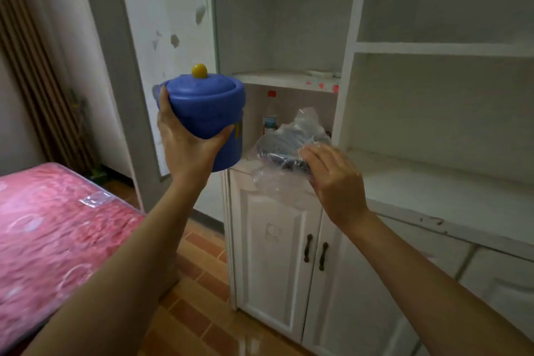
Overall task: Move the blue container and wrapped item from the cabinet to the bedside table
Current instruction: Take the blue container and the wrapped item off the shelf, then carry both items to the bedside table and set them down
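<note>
While both arms reach at the cabinet (289,254) | left hand (187,139) grip wrapped round one blue container (206,118), held aloft | right hand (335,179) grip pinching one wrapped item (291,141) at shelf edge | one bottle (270,115) behind.

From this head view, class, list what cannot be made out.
- Wrapped item: dark contents blurred behind crinkled clear plastic.
- Bottle in the cabinet niche: label too small, base hidden by the wrap.
- Blue container: contents hidden by its lid.
- Bedside table: outside the frame.
</note>
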`<action>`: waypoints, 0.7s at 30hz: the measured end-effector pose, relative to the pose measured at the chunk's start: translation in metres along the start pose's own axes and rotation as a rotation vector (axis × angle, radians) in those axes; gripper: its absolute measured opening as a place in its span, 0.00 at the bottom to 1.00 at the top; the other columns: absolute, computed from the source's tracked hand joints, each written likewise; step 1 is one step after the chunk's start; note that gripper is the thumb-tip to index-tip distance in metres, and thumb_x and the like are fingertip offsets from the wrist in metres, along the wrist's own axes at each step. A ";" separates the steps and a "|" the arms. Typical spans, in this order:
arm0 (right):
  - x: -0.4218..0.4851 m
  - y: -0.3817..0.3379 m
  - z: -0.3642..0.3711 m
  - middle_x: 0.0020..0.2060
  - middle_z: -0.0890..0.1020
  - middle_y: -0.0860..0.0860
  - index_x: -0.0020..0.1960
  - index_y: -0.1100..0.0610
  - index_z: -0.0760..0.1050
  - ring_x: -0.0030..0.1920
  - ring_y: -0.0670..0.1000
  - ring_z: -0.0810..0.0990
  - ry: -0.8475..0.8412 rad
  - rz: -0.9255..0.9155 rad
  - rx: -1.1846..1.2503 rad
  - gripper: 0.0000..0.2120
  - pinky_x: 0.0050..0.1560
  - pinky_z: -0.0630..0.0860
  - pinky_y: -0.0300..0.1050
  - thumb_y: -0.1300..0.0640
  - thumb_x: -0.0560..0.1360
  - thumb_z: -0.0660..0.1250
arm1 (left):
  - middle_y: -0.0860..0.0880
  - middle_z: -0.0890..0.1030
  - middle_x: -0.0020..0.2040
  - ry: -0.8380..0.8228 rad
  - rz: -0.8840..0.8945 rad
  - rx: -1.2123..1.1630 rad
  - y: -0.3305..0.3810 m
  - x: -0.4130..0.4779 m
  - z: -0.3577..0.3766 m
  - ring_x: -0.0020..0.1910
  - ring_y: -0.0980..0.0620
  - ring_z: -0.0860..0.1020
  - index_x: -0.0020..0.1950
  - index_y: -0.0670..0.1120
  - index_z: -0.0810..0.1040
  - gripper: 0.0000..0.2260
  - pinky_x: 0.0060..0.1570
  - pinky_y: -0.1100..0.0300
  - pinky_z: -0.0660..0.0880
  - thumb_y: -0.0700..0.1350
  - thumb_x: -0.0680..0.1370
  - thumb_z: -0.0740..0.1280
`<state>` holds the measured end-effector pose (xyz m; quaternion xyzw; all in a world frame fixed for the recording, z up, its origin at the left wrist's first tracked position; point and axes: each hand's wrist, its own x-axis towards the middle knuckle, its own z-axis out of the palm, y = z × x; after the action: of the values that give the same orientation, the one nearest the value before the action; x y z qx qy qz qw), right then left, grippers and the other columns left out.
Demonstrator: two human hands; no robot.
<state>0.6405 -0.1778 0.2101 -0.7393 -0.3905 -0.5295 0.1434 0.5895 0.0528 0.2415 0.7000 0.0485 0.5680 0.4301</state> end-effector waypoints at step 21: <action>-0.015 -0.203 -0.050 0.48 0.82 0.61 0.54 0.63 0.75 0.50 0.62 0.81 -0.004 -0.140 0.382 0.19 0.52 0.77 0.54 0.66 0.64 0.74 | 0.49 0.61 0.73 0.241 -0.029 0.371 0.055 -0.094 -0.275 0.70 0.51 0.63 0.73 0.51 0.51 0.49 0.64 0.44 0.68 0.57 0.61 0.77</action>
<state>0.4567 -0.0822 0.1758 -0.6708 -0.5344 -0.4530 0.2434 0.3031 0.1163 0.2025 0.6935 0.2135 0.6226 0.2932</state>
